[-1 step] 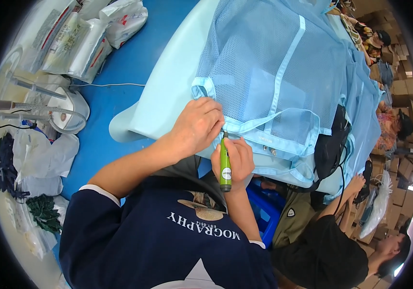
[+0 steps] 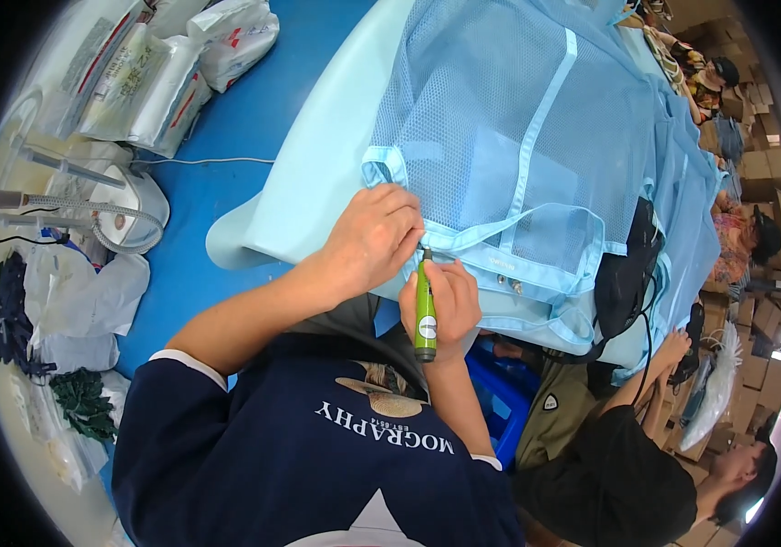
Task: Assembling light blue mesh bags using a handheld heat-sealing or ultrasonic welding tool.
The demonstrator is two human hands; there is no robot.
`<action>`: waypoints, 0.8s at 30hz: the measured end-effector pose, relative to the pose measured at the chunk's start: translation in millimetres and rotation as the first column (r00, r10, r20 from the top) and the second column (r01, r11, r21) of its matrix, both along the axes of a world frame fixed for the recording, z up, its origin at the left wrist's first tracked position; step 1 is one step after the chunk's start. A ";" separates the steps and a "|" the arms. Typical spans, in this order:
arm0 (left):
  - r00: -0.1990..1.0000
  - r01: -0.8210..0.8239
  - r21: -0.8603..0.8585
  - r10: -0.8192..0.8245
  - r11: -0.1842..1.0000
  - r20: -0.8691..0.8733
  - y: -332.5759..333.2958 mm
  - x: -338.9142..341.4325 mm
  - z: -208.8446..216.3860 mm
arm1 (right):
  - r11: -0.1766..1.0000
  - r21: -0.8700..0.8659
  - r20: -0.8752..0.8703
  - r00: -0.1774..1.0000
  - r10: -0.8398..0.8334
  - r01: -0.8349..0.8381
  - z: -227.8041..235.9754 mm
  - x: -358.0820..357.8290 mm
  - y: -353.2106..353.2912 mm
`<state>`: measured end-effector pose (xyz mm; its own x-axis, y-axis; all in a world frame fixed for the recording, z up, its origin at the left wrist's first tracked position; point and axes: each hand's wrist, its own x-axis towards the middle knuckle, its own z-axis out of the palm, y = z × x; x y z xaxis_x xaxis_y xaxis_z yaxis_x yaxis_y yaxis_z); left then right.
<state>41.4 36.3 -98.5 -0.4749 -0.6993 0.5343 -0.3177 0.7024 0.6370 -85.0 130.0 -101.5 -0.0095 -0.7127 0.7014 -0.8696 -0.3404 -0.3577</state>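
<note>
Light-blue mesh fabric (image 2: 472,109) with pale blue binding is draped over a smooth pale-blue form (image 2: 290,201). At its near left corner, my left hand (image 2: 377,235) is closed, with thumb and fingers pinching the binding (image 2: 440,239) beside a loop of strap (image 2: 388,164). Just to the right, my right hand (image 2: 452,305) grips a green pen-shaped tool (image 2: 425,310) with dark ends. The tool stands nearly in line with my forearm, its narrow dark tip against or close to the binding by my left fingers. The exact contact at the tip is hidden.
White plastic packages (image 2: 167,100), a white appliance (image 2: 130,208) with a hose, and dark gloves (image 2: 9,305) lie on the left. A white cord (image 2: 208,161) crosses the blue tabletop (image 2: 181,310). A co-worker in black (image 2: 605,474) sits close on the right, beside a black bag (image 2: 625,273).
</note>
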 end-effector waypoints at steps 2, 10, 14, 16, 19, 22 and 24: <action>1.000 -0.004 -0.008 0.004 1.000 -0.001 0.0 0.5 -0.2 | 0.999 -0.008 0.004 0.999 -0.038 0.038 -1.0 1.7 1.0; 1.000 0.001 -0.012 -0.001 1.000 -0.003 -0.7 -0.7 1.8 | 0.999 -0.041 -0.038 0.999 0.017 -0.018 -2.9 -0.5 -1.2; 1.000 -0.004 -0.019 0.004 1.000 -0.015 -1.5 -2.2 2.0 | 0.993 -0.043 -0.015 0.993 -0.113 0.112 -3.1 0.3 -2.7; 0.998 -0.025 -0.066 0.022 0.998 -0.056 -1.5 -4.1 2.6 | 0.994 -0.062 -0.017 0.996 -0.092 0.091 -3.5 -1.1 -3.0; 0.999 -0.022 -0.054 0.020 0.998 -0.037 -1.4 -3.3 3.3 | 0.996 -0.056 -0.020 0.997 -0.070 0.069 -4.2 0.5 -3.9; 0.999 -0.015 -0.055 0.012 0.998 -0.052 -1.7 -3.4 3.4 | 0.992 -0.048 -0.022 0.992 -0.121 0.120 -0.7 2.4 -4.1; 0.999 -0.012 -0.046 0.010 0.999 -0.048 -1.2 -3.2 2.9 | 0.988 -0.041 -0.014 0.988 -0.152 0.152 -3.6 0.7 -3.5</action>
<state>38.1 35.2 -95.6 -0.4402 -0.6782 0.5885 -0.2955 0.7283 0.6183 -84.3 126.5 -105.1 -0.1033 -0.6757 0.7299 -0.9181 -0.2175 -0.3313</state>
